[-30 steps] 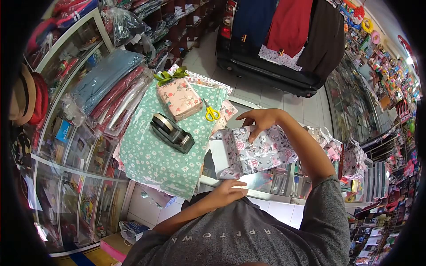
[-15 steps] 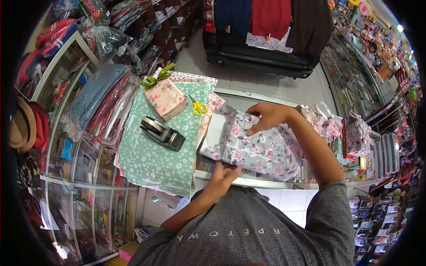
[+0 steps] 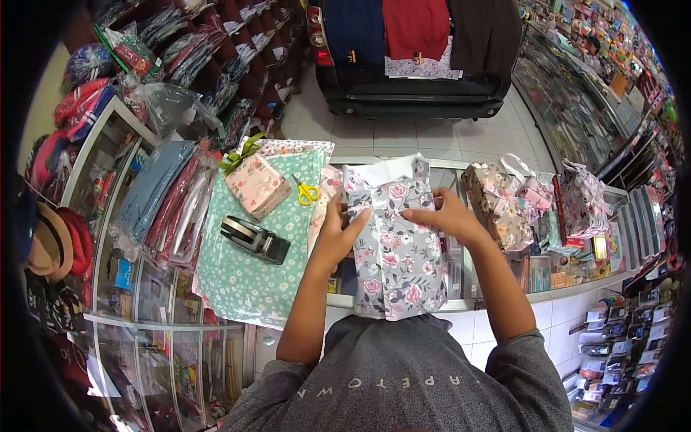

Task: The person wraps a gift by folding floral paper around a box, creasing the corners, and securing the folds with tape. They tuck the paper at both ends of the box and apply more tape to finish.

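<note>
A package in grey floral wrapping paper (image 3: 399,263) lies lengthwise in front of me on the glass counter. At its far end the paper flares open and the white inner side shows. My left hand (image 3: 341,229) grips the left edge near that end, thumb on top. Opposite it, my right hand (image 3: 453,216) holds the right edge, with its thumb pressed on the paper and its other fingers along the side. Left of the package are a tape dispenser (image 3: 255,239), yellow-handled scissors (image 3: 307,193) and a pink floral wrapped box (image 3: 258,186) with a green ribbon bow (image 3: 242,153).
Green daisy-print paper sheets (image 3: 252,288) lie under the dispenser. Wrapped gifts (image 3: 497,209) with ribbons stand on the counter to the right. Plastic-bagged clothes (image 3: 155,194) are stacked at the left. Beyond the counter is a black vehicle-like display (image 3: 417,97) with trousers draped over it.
The package has turned from crosswise to lengthwise, its open end now facing away from me. My right hand moved from its top to its right edge; my left moved up its left edge.
</note>
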Tool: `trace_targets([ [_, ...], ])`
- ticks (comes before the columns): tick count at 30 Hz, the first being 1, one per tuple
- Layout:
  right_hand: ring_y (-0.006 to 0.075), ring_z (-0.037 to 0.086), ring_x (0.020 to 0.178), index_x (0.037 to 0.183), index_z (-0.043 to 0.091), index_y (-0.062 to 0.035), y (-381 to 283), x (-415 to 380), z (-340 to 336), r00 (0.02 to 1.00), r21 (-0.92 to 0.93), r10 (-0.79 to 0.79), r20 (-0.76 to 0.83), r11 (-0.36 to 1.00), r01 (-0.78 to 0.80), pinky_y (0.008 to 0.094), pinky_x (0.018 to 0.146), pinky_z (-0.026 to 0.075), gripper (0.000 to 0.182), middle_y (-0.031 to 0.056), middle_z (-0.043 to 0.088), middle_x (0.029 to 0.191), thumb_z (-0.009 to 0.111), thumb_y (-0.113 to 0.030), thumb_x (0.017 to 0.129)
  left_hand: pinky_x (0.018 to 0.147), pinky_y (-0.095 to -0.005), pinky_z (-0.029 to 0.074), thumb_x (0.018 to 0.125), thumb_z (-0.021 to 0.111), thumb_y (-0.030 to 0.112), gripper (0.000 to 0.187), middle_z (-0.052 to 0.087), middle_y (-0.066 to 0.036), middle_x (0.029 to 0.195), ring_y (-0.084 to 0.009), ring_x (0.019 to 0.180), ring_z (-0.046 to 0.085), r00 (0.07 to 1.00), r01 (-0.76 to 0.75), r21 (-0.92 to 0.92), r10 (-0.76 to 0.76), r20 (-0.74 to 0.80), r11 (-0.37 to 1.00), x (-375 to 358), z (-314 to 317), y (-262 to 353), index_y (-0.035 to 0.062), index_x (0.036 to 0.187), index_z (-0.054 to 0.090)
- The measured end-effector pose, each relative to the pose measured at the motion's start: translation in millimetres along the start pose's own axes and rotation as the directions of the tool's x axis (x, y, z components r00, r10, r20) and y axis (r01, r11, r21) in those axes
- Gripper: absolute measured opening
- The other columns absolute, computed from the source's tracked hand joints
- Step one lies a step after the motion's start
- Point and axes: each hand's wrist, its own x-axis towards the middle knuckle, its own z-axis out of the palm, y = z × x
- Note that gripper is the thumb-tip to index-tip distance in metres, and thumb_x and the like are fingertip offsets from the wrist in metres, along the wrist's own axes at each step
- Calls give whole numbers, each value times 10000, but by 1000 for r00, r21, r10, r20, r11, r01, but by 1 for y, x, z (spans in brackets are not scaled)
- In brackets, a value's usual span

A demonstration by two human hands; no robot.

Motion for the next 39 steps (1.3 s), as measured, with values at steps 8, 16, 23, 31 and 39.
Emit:
trace_targets([
  [8, 397, 741, 1014, 1238, 599, 182, 18, 7, -18, 999, -506, 23, 29, 862, -5, 413, 911, 582, 1177, 334, 717, 1136, 866, -782, 619, 844, -367, 566, 1023, 657, 273, 315, 762, -187, 1019, -276, 946, 727, 987, -155, 444, 152, 44, 882, 50, -7, 3, 8, 1155, 765],
  [16, 304, 638, 959, 1115, 730, -26, 52, 22, 7, 877, -215, -445, -182, 888, 406, 417, 805, 523, 462, 171, 606, 1112, 887, -350, 824, 438, -299, 403, 965, 702, 316, 373, 565, -14, 528, -101, 437, 505, 993, 83, 672, -120, 8, 736, 83, -12, 37, -6, 806, 803],
  [23, 272, 638, 938, 806, 767, -2, 65, 40, 3, 761, -216, -565, -318, 825, 522, 382, 711, 510, 295, 197, 619, 930, 710, -216, 1001, 569, -366, 497, 801, 797, 267, 301, 690, -141, 598, -189, 527, 629, 987, 118, 618, -161, 14, 777, 85, -16, 19, -34, 803, 792],
  [31, 93, 589, 604, 1186, 589, 6, 73, 49, 11, 848, 110, -146, -509, 967, 232, 275, 547, 475, 420, 69, 653, 857, 822, -148, 872, 583, -298, 493, 778, 819, 175, 229, 735, -85, 697, -117, 605, 651, 986, 164, 538, -150, -70, 827, 89, -16, -3, -25, 889, 820],
  [39, 169, 617, 522, 798, 657, 41, 50, 55, -12, 954, -12, 151, -259, 987, -160, 326, 525, 512, 307, 97, 673, 669, 731, -242, 894, 645, -326, 555, 718, 821, 129, 203, 734, -98, 724, -197, 634, 698, 956, 245, 487, -127, -263, 839, 93, -12, 5, -15, 847, 757],
])
